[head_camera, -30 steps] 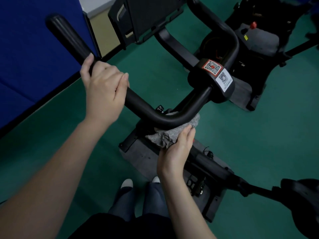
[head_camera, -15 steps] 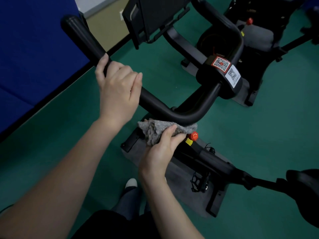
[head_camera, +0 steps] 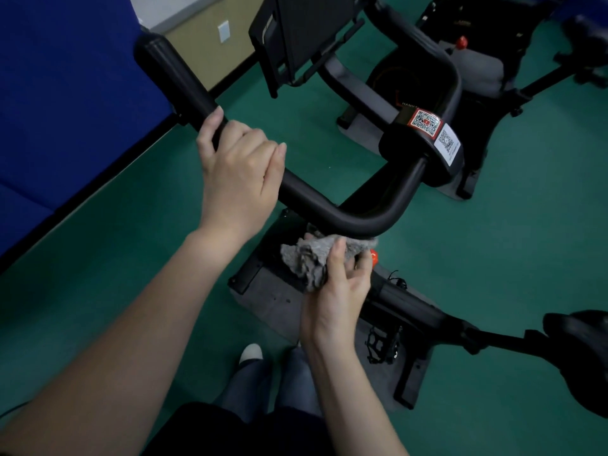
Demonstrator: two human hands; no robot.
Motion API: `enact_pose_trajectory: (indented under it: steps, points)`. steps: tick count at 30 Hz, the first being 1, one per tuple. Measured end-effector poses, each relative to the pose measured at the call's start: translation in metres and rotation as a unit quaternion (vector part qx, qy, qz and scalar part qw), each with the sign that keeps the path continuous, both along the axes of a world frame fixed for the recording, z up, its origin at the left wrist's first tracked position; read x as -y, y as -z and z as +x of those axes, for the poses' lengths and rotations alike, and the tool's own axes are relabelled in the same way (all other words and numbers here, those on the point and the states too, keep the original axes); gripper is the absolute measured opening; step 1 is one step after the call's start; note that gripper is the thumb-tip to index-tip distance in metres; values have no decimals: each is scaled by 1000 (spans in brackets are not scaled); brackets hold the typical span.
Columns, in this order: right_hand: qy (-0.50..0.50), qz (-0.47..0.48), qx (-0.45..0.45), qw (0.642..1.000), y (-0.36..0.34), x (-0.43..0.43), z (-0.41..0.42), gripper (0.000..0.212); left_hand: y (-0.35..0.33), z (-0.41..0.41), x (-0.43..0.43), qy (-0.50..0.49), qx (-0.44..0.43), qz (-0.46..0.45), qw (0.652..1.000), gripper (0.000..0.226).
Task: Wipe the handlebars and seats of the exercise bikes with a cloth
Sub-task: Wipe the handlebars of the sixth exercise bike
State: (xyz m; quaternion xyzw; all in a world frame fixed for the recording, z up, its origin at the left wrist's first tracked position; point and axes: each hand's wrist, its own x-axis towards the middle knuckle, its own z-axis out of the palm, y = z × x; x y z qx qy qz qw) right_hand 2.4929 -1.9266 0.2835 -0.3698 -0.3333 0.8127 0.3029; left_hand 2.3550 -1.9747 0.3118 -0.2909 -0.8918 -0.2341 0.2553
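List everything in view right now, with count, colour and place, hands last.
handlebar: one, black, centre
cloth: one, grey, under the handlebar bend
QR stickers: two, red-edged and white, on the handlebar clamp
knob: one, red, beside the cloth
seat: one, black, right edge
pedal: one, black, lower centre
console: one, black, top centre
second bike: one, black and grey, top right
floor: green
wall panel: blue, left
shoe: one, white, bottom centre
left hand: grips the handlebar
right hand: holds the cloth
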Motion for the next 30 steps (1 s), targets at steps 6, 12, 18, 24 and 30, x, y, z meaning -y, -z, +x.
enact_pose_trajectory:
  steps: [6,12,18,24,30]
  points:
    - [-86,94,86,988,3,10,-9,32,1,0,-1,2,0,-2,1000,42]
    - [15,127,112,985,6,-20,26,43,1,0,0,0,6,3,1000,44]
    - [87,458,208,860,-19,-72,36,28,2,0,-2,-3,1,11,1000,43]
    - [-54,650,254,714,-45,-77,17,20,2,0,-2,-5,-7,20,1000,42]
    - [-167,693,297,635,-63,-64,4,22,2,0,-2,1,-17,26,1000,39]
